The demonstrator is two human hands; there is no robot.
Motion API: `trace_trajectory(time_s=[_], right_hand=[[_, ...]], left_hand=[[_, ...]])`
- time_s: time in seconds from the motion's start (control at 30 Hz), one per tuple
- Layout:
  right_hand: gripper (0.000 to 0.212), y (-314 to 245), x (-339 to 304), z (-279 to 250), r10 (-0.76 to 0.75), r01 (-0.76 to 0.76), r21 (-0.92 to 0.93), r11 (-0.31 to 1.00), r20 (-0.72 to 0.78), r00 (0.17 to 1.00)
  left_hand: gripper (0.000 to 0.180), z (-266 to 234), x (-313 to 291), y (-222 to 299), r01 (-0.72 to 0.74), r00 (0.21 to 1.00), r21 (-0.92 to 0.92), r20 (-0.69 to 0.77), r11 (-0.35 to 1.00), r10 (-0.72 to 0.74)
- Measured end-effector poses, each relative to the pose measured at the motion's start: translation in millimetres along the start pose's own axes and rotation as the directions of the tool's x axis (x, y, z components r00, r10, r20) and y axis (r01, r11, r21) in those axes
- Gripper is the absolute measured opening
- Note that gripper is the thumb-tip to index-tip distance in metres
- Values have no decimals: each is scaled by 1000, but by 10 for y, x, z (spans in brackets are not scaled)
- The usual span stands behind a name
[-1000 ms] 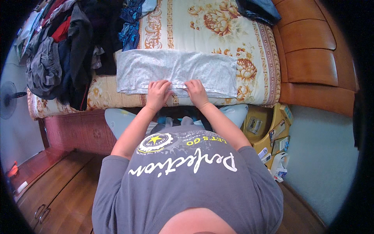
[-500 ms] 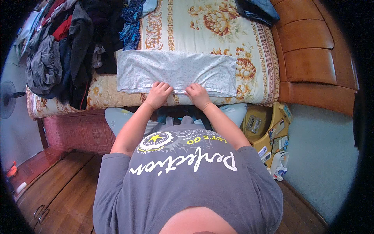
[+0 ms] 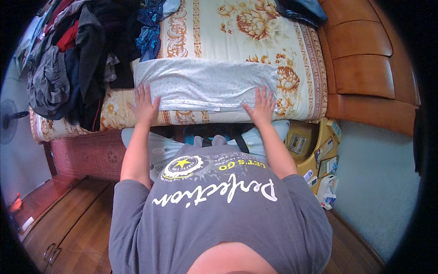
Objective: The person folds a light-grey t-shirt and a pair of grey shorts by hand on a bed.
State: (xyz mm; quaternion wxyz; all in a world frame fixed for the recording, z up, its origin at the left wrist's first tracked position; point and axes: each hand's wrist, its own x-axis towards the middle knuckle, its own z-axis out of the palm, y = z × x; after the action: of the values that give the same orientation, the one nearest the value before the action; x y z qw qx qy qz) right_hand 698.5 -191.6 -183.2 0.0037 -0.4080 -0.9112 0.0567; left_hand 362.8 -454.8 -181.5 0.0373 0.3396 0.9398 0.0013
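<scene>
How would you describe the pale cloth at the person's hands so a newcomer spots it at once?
Find the flower-patterned bed at the top of the view. Near its front edge, a long pale cloth spans from the left hand to the right hand. Unlike the mostly dark heap of clothes to its left, it is light, finely speckled and laid flat.

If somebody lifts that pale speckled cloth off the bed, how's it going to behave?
The pale speckled cloth would probably sag, given its soft wrinkles. It's likely light, since it lies thin and flat on the floral bedspread. Its layers may slip apart, as their near edges look slightly staggered.
</scene>
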Motion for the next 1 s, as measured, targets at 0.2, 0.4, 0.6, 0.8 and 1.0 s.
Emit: trace_trajectory(time_s=[0.2,0.4,0.6,0.8,1.0], right_hand=[[82,-193,197,-129,-21,23,152,988,-19,1000],[70,-998,220,131,-289,285,-129,950,-11,957],[78,-880,-31,40,-373,367,103,925,51,926],[35,-1710,298,-246,-566,549,440,711,-105,817],[8,-2059,543,59,-754,766,102,634,-135,642]], left_hand=[[61,81,112,9,-117,965,-386,-262,915,13],[56,-427,420,1134,8,1000,-112,-25,994,-11],[60,-69,3,181,-213,956,-231,-251,950,153],[37,-349,-153,-132,-522,817,-50,-317,852,482],[19,-359,33,-286,-716,652,67,-293,695,700]])
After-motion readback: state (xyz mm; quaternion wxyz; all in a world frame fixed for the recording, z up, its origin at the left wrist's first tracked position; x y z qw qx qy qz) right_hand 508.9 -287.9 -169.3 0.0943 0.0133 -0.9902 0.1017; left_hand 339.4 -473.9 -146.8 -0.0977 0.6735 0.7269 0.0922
